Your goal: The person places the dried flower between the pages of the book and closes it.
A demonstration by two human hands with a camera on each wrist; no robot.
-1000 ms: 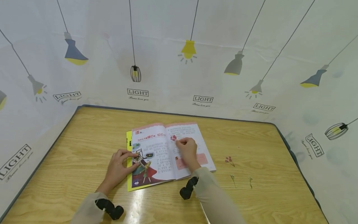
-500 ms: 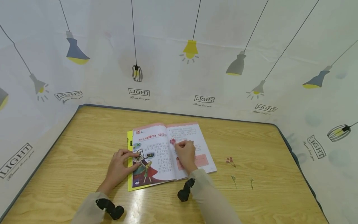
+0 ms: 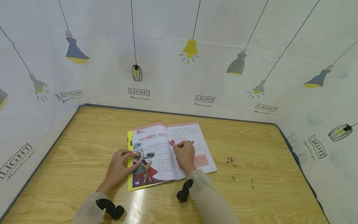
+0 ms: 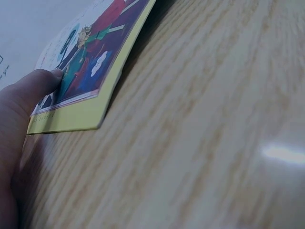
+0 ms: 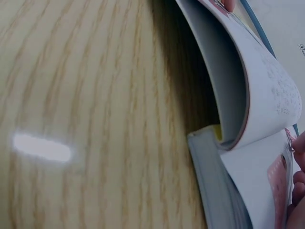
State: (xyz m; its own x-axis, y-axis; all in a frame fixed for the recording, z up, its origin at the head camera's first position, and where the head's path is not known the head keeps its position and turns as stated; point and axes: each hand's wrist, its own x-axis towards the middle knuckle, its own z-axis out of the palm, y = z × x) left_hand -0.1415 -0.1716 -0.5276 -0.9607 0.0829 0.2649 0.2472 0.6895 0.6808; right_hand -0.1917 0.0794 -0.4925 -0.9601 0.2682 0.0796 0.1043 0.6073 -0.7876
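An open magazine (image 3: 151, 140) with a yellow-edged cover under its left side lies on the wooden table. My left hand (image 3: 118, 166) rests on its left page, thumb and fingers spread over the printed picture; in the left wrist view the thumb (image 4: 40, 85) presses the page near the yellow edge. Over the right page, close to the fold, my right hand (image 3: 185, 155) pinches a small dried flower with pink-red petals (image 3: 172, 142). Its stem is hidden by the fingers. The right wrist view catches only the fingertips (image 5: 299, 145) at its right edge.
Right of the magazine lie another dried red flower (image 3: 230, 160) and two thin green sprigs, a left sprig (image 3: 233, 181) and a right sprig (image 3: 252, 183). A white curtain (image 3: 167, 74) printed with lamps surrounds the table (image 3: 98, 133).
My right hand has shifted slightly left and toward me over the right page, carrying the dried flower closer to the fold. The left hand has kept its place on the left page.
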